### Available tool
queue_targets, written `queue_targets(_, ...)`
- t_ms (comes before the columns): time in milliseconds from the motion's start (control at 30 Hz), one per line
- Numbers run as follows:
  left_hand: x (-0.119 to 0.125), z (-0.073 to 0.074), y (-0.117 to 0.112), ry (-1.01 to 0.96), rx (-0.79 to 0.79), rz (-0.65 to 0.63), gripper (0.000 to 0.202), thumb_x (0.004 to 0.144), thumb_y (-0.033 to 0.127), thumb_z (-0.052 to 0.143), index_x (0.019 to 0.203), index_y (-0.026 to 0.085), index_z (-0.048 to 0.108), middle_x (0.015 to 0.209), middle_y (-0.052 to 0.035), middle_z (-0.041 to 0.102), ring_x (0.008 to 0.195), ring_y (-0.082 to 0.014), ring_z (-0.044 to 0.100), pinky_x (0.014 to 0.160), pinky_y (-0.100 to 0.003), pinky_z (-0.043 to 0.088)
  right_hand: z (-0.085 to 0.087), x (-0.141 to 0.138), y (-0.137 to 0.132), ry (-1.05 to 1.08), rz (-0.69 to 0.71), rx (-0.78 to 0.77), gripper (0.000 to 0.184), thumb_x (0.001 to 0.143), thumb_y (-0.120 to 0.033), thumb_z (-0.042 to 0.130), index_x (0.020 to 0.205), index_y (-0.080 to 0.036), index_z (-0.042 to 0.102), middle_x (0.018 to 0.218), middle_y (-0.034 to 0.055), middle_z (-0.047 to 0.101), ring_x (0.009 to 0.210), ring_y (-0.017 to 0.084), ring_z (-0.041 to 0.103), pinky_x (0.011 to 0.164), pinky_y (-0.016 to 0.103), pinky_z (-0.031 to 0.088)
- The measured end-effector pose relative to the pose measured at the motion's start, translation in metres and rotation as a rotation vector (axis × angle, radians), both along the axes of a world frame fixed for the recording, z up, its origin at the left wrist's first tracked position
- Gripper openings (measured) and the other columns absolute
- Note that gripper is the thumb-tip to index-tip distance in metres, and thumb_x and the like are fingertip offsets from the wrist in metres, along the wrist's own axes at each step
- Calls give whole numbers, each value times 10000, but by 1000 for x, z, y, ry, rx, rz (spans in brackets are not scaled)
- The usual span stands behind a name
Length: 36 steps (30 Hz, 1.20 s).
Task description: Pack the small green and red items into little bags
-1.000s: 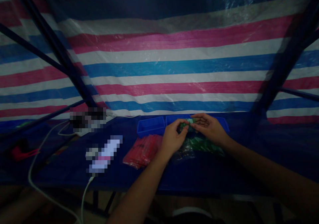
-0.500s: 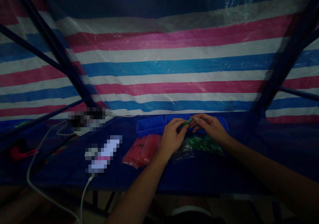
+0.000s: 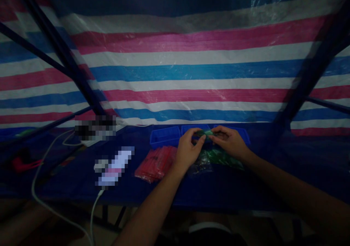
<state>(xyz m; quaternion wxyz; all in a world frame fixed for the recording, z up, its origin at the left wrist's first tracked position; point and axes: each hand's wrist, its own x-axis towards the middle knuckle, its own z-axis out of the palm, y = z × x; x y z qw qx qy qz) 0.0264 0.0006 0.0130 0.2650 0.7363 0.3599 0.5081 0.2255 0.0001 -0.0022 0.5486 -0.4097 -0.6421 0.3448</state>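
Between my two hands is a small green plastic packet (image 3: 207, 132), stretched over the blue trays. My left hand (image 3: 190, 146) pinches its left end with thumb and forefinger. At the other end, my right hand (image 3: 229, 141) also has its fingers closed on the packet. Just below my hands lie several green plastic packets (image 3: 228, 159) and clear plastic bags (image 3: 201, 164) whose contents are too dark to make out. To the left of my left forearm, a fanned pile of red plastic packets (image 3: 156, 164) rests on the blue tabletop (image 3: 218, 191).
A blue tray (image 3: 164, 137) stands left of my hands; a second blue tray (image 3: 194, 127) and a third (image 3: 243, 133) sit partly behind them. Further left lie a blurred-out lit device (image 3: 116, 167) on a white cable (image 3: 94, 206) and a white power strip (image 3: 101, 138). Striped sheeting (image 3: 191, 70) hangs behind.
The green packet, earlier mostly in my left fingers, now lies spread between both hands. My right fingers have come in and closed on it. The view has shifted slightly.
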Motion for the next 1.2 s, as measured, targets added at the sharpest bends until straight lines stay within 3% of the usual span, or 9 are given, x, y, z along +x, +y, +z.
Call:
queue_targets(133,-4,7,-5,48,69,75,320,1006,415,571,1243,234,688,1102,-76,723,932,-204,689,809,-318,556,3,-1,-3,-82,-124,135,256,840,-453,765,992,-253,717,970,61,709,867,245,680,770,385,598)
queue_targets(233,-4,10,-8,30,-34,5,399,1036,459,497,1351,264,644,923,-37,752,775,-191,691,737,-310,549,6,-3,-6,-106,-117,222,163,877,-387,729,994,-275,716,1024,68,681,946,262,672,811,403,595)
queue_targets(300,-3,11,-10,4,-78,-49,421,1048,475,457,1362,264,641,927,-32,761,750,-185,694,708,-298,542,7,-3,-7,-155,-91,274,122,888,-330,713,1000,-282,723,1036,69,670,982,266,668,853,419,584)
queue_targets(533,-2,4,-3,-15,-38,21,255,971,405,624,1079,205,740,1046,-50,766,854,-191,699,745,-288,542,7,4,-2,-252,-74,318,124,868,-245,696,947,-296,777,1324,48,635,1299,278,568,1132,488,443)
queue_targets(633,-3,-2,4,-2,-27,48,196,947,325,661,1082,205,736,1037,-53,761,829,-180,695,748,-295,555,1,5,2,-120,15,180,122,889,-288,671,935,-288,785,1309,40,651,1200,257,646,1079,462,508)
queue_targets(767,-2,-4,7,-15,41,46,189,930,307,692,1078,202,747,1202,-93,705,1026,-212,694,844,-333,589,-3,3,1,13,79,96,144,906,-315,662,985,-280,777,1216,45,665,930,208,724,919,415,603)
queue_targets(967,-1,0,2,-25,44,-69,340,897,405,741,1197,245,744,1477,-97,559,1270,-262,618,985,-412,598,3,3,-4,4,130,161,108,918,-320,677,950,-257,758,1207,54,685,1171,249,652,1014,400,536)
queue_targets(1100,-3,0,3,39,100,-62,284,950,368,680,1202,259,751,1361,-85,659,1254,-250,630,1075,-431,534,6,4,-6,9,129,87,189,954,-369,647,1081,-261,736,1078,49,744,1035,237,699,987,424,529)
queue_targets(1200,-5,-1,6,23,88,-8,253,994,361,609,1149,229,760,1184,-77,740,1121,-228,689,1030,-409,543,10,4,-8,-46,58,146,207,954,-394,649,1078,-263,749,1125,68,721,1028,246,690,937,423,546)
